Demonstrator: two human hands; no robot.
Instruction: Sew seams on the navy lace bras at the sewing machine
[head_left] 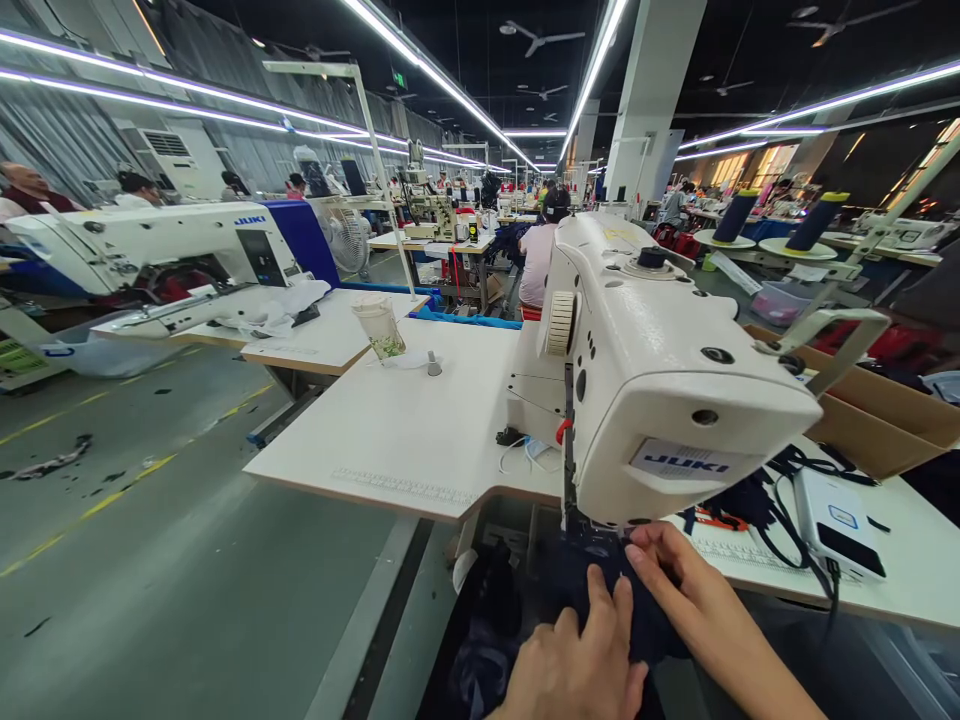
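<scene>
Dark navy fabric [559, 585] lies under the needle area of a white JUKI sewing machine [667, 330] and hangs down toward my lap. My left hand [577, 655] rests on this fabric, its first fingers stretched out over it and the others partly bent. Close to the machine's head, my right hand [690, 580] pinches the fabric's edge between thumb and fingers. The needle and presser foot are mostly hidden beneath the head and by the dark cloth.
The white tabletop [405, 430] carries a patterned cup [379, 328] and a small grey cone-shaped piece [433, 364]. To the right are a white power bank [840, 522] with cables, orange-handled snips [720, 519] and a cardboard box [877, 400]. Another JUKI machine [172, 255] stands left.
</scene>
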